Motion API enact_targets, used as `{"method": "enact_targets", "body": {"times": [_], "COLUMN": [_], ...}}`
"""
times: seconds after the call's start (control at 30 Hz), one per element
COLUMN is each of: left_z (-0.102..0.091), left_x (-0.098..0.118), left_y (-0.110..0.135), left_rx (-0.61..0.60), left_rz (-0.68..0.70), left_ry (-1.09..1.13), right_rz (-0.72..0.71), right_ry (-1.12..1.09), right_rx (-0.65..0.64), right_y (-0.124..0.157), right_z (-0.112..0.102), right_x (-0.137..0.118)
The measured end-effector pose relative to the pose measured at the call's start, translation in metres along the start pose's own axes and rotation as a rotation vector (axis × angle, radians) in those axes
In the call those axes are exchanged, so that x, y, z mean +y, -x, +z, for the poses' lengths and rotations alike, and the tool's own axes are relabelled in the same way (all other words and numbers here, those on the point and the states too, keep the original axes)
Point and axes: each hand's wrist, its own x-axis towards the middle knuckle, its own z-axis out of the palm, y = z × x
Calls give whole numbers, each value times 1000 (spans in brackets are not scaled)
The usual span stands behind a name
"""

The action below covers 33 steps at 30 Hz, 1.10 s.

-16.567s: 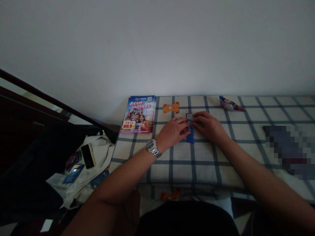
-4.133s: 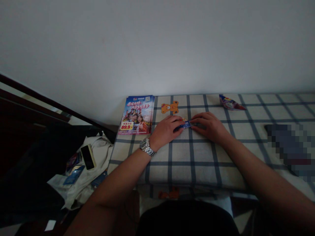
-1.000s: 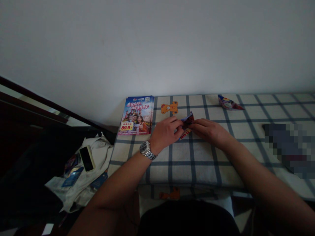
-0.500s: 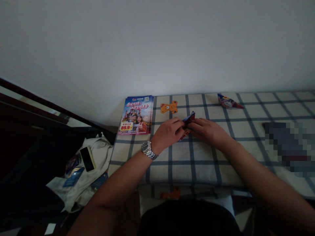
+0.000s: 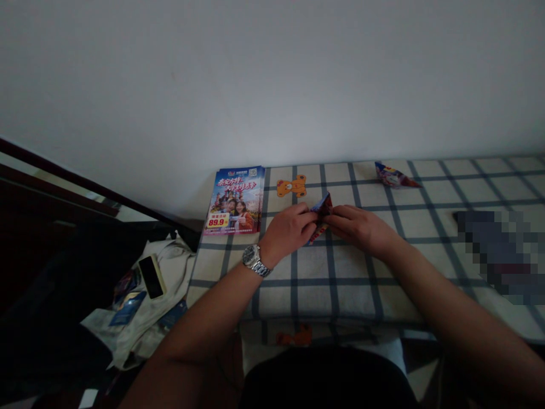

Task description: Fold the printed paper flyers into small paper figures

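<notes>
A small folded piece of coloured paper [image 5: 322, 209], blue with red print, stands partly raised off the checked tablecloth [image 5: 340, 272] between my two hands. My left hand [image 5: 287, 230], with a metal watch at the wrist, pinches its left side with curled fingers. My right hand [image 5: 355, 226] grips its right side, fingers pressed together on it. Most of the paper is hidden by my fingers.
A stack of colourful flyers [image 5: 234, 200] lies at the table's back left, beside a bear print [image 5: 291, 186]. Another folded paper shape [image 5: 394, 176] lies at the back. A blurred dark patch [image 5: 500, 250] sits right. A phone [image 5: 151, 276] rests on cloth left of the table.
The paper lay flat as a long strip earlier; over the last second it is folded smaller and lifted between both hands, which have drawn closer together.
</notes>
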Motion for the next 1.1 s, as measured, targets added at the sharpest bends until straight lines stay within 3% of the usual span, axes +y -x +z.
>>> {"method": "enact_targets", "body": {"times": [0.57,1.1], "left_z": [1,2], "left_x": [0,-2], "left_y": [-1,1], "left_rx": [36,82], "left_rz": [-88,-45], "left_ry": [16,47], "right_rz": [-9,56], "right_ry": [-10,-79], "right_rx": [9,58], "right_y": [3,7], "right_z": [0,1], "right_x": [7,9]}}
